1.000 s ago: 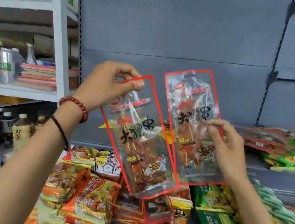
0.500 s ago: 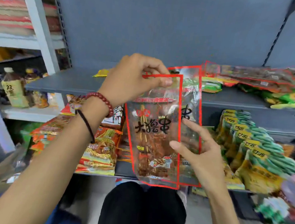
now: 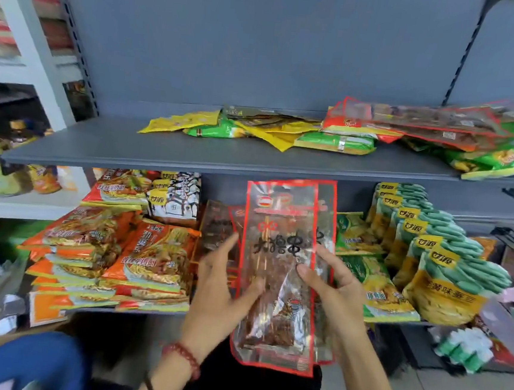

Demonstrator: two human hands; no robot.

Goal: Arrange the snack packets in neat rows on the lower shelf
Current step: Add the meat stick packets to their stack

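Gripping two clear, red-edged skewer snack packets [image 3: 278,259] with the right hand [image 3: 339,292], thumb on the front film, fingers curled behind. Pressing their left edge with the left hand [image 3: 222,288], fingers almost straight, thumb laid across the front. Holding both stacked and upright in the air before the lower shelf [image 3: 146,311], between orange noodle packets [image 3: 105,243] and green-topped yellow bags [image 3: 447,273]

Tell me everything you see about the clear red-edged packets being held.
The clear packets are two long see-through plastic pouches with red borders, stacked, the rear one peeking out rightward. Black characters and brown skewered snacks show. Held upright before the lower shelf, they are pinched by the right hand; the left hand touches their left edge with straight fingers.
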